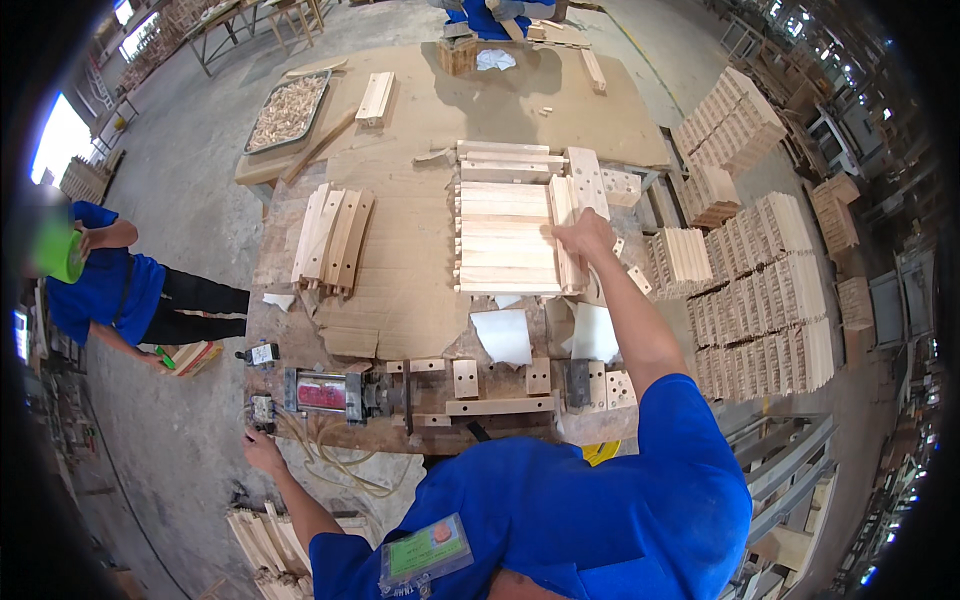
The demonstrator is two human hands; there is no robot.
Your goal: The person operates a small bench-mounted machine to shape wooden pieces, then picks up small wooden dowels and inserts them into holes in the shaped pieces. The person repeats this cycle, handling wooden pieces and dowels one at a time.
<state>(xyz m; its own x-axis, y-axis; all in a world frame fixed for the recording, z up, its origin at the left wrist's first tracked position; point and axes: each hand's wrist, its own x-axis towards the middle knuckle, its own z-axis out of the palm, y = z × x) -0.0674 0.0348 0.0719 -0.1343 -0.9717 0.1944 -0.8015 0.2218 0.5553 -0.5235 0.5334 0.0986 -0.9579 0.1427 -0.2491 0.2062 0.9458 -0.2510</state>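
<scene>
My right hand (pixel 585 235) is closed on a wooden rail (pixel 565 215) at the right edge of a row of pale wooden slats (pixel 508 240) laid side by side. Beyond the rail lies a drilled wooden board (pixel 586 180). At the table's near left corner my left hand (pixel 265 452) is half curled, just below a small valve box (pixel 262 410) with hoses; what its fingers hold, if anything, is too small to tell. An air cylinder (pixel 322 392) is mounted on the near edge, in line with a clamping fixture (pixel 500 407) of drilled wooden blocks.
Drilled rails (pixel 333 238) lie left on the cardboard-covered table. A tray of dowels (pixel 288 110) stands at the far left. Stacked wooden parts (pixel 760 300) rise on the right. A co-worker in blue (pixel 115 270) is at the left; another person (pixel 490 18) works across the table.
</scene>
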